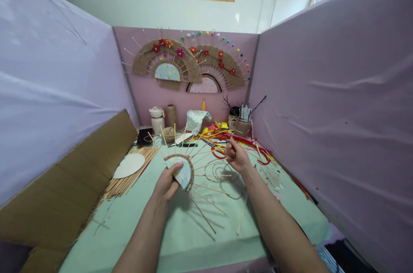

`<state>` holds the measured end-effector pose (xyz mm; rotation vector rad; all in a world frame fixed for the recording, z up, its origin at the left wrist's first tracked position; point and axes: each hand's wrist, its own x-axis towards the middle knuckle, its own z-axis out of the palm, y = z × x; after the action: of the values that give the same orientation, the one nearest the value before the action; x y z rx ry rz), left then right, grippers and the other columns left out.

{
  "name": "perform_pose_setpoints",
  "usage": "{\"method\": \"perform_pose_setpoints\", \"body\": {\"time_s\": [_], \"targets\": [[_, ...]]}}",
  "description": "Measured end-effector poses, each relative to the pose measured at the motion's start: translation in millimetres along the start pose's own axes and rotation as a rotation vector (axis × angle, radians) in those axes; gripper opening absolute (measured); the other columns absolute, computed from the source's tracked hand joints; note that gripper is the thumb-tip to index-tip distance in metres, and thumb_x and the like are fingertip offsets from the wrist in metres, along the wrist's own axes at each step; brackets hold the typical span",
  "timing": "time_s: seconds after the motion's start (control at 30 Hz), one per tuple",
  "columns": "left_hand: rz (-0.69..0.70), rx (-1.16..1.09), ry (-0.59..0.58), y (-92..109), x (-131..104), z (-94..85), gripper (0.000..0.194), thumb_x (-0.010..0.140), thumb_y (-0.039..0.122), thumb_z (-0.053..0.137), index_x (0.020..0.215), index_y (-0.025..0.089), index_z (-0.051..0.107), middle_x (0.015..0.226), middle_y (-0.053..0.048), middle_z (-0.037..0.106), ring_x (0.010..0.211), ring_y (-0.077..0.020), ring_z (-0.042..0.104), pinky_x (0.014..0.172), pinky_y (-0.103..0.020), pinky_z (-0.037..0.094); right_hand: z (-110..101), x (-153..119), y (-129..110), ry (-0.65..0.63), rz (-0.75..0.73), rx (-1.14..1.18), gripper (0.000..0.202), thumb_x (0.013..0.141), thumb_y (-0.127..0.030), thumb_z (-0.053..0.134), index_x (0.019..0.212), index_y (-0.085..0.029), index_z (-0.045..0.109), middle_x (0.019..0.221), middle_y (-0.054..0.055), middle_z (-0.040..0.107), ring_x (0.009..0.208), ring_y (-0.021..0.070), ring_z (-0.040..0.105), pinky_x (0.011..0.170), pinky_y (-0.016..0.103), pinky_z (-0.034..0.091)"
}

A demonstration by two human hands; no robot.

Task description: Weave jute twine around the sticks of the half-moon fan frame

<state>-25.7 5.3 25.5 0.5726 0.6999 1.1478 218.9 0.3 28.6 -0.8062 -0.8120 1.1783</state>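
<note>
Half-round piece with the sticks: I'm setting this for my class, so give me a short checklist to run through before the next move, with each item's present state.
1. Left hand has a firm hold on the half-round piece: ok, the thumb presses on its patterned face.
2. Sticks spread around the curved edge: ok, they fan outward.
3. Right hand holds cord: cannot tell; its fingers are curled in and anything between them is too small to make out.
4. Loose cord neatly wound: not ok, it lies in overlapping loops.
5. Decorated fans visible for reference: ok, on the back panel.
</note>
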Motion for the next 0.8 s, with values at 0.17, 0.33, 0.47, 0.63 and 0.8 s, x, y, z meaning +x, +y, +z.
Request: {"method": "perform_pose_setpoints", "body": {"time_s": [0.17,0.33,0.47,0.63,0.8], "targets": [[0.070,-0.116,0.054,5.2,1.3,-0.4,0.014,0.069,0.001,0.061,0.079,0.011,0.061,0.072,-0.004,0.069,0.063,-0.0139,0.066,0.063,-0.024,0.056,4.7,-0.5,15.2,-0.020,0.054,-0.220,0.036,0.064,-0.048,0.070,0.069,-0.020,0.047,0.045,-0.012,0.022,0.038,0.0043,0.014,0.035,0.018,0.009],[0.107,-0.186,0.080,9.5,1.0,-0.9,0.012,0.073,0.002,0.058,0.081,0.010,0.061,0.074,-0.005,0.069,0.066,-0.0135,0.066,0.066,-0.025,0.056,7.5,-5.5,22.6,-0.130,0.152,-0.534,0.028,0.065,-0.042,0.068,0.070,-0.016,0.059,0.045,-0.009,0.032,0.039,0.0039,0.020,0.037,0.019,0.015],[0.152,-0.243,0.094,9.4,0.7,-0.9,0.017,0.073,-0.001,0.057,0.083,0.011,0.061,0.076,-0.003,0.069,0.067,-0.0122,0.066,0.069,-0.024,0.056,12.4,-14.4,22.4,-0.404,0.226,-0.755,0.028,0.065,-0.041,0.069,0.065,-0.015,0.061,0.048,-0.006,0.042,0.043,0.0055,0.031,0.041,0.020,0.021],[0.168,-0.266,0.071,6.2,-0.4,0.5,0.016,0.073,0.001,0.058,0.084,0.011,0.062,0.078,-0.004,0.070,0.070,-0.0127,0.066,0.074,-0.026,0.055,20.2,-22.3,29.8,-0.677,0.244,-0.802,0.028,0.067,-0.042,0.067,0.065,-0.014,0.061,0.053,-0.005,0.047,0.049,0.0069,0.035,0.046,0.020,0.025],[0.108,-0.269,-0.038,5.8,-3.0,2.4,0.019,0.077,0.008,0.056,0.095,0.010,0.061,0.097,-0.011,0.069,0.093,-0.0220,0.065,0.085,-0.041,0.053,21.4,-22.1,37.1,-0.667,0.274,-0.788,0.024,0.069,-0.039,0.065,0.065,-0.016,0.060,0.056,-0.004,0.049,0.052,0.0084,0.039,0.048,0.020,0.029]]}}
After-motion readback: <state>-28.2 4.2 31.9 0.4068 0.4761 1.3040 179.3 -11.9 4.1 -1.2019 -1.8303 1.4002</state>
